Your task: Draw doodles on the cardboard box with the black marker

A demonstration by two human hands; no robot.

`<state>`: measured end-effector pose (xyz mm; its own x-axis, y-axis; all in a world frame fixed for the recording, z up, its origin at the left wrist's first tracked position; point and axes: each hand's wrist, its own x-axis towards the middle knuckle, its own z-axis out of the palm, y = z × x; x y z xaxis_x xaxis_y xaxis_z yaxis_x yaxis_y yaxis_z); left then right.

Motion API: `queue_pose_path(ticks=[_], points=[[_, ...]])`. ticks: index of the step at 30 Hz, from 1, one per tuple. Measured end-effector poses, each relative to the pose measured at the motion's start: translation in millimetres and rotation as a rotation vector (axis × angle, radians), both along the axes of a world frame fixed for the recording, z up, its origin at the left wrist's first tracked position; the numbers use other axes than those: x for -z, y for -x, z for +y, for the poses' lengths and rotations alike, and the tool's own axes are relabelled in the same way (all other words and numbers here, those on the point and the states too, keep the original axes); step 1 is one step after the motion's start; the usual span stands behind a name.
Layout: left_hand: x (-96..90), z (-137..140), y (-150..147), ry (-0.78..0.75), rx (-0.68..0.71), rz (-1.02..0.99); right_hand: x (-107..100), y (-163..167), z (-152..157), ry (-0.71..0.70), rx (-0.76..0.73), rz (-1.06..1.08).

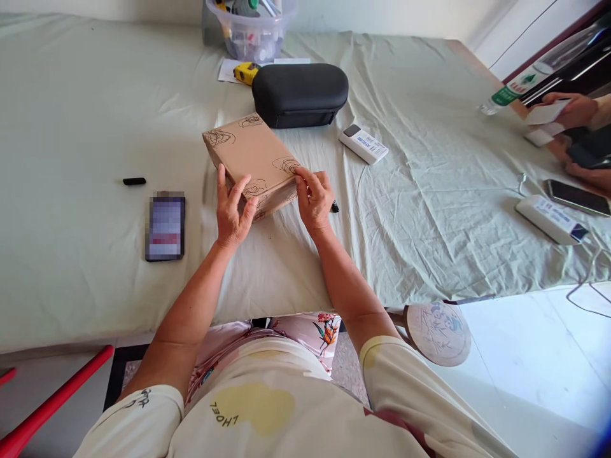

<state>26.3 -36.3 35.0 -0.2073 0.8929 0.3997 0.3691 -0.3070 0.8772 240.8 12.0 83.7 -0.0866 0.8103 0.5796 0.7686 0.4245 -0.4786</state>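
A flat brown cardboard box [252,156] with dark swirl drawings lies on the green sheet [71,114] in front of me. My left hand [232,210] grips its near left corner, fingers spread over the top and side. My right hand [314,198] holds the near right corner, with fingertips on the box edge. A black pen [335,206] pokes out from under my right hand; I cannot tell whether the hand holds it.
A phone [165,226] and a small black cap [134,181] lie to the left. Behind the box sit a black case [300,94], a white power bank [363,144], a yellow tape measure [245,72] and a plastic tub [252,28]. Another person's hands [573,121] work at the right edge.
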Motion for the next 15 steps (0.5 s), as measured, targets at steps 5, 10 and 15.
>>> queue_pose_path(ticks=[5,10,15], points=[[0.1,1.7,3.2,-0.025,0.006,-0.012,-3.4,-2.7,2.6,-0.014,-0.047,0.082],[4.0,4.0,8.5,0.023,-0.119,-0.005,-13.4,9.2,-7.3,0.005,-0.182,0.114],[7.0,6.2,13.6,0.110,-0.322,0.088,-10.8,38.7,-31.6,0.008,-0.455,0.042]])
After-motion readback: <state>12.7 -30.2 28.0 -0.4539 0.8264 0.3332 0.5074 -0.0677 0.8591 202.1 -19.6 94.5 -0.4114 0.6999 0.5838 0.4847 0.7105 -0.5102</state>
